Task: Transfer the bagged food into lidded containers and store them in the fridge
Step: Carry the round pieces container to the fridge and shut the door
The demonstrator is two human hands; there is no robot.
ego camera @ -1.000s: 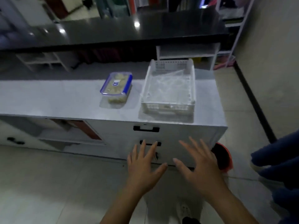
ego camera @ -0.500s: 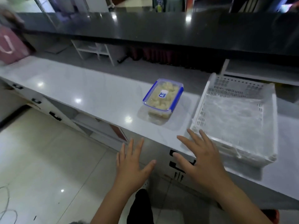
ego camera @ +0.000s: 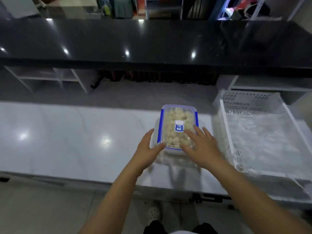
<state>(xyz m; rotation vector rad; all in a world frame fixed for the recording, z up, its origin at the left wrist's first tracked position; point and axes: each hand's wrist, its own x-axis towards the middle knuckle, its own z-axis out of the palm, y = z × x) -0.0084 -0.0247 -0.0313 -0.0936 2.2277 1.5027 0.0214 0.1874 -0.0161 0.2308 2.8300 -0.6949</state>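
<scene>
Lidded container (ego camera: 178, 125) on counter (ego camera: 67, 135). Left hand (ego camera: 146, 150) at its 7 o'clock, right hand (ego camera: 203, 147) at 5; fingers straight, gripping nothing.

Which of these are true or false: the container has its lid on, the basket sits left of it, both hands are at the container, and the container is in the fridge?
1. The container has its lid on. True.
2. The white basket sits left of it. False: it sits to its right.
3. The left hand and right hand are at the container. True.
4. The container is in the fridge. False: it stands on the white counter.
</scene>
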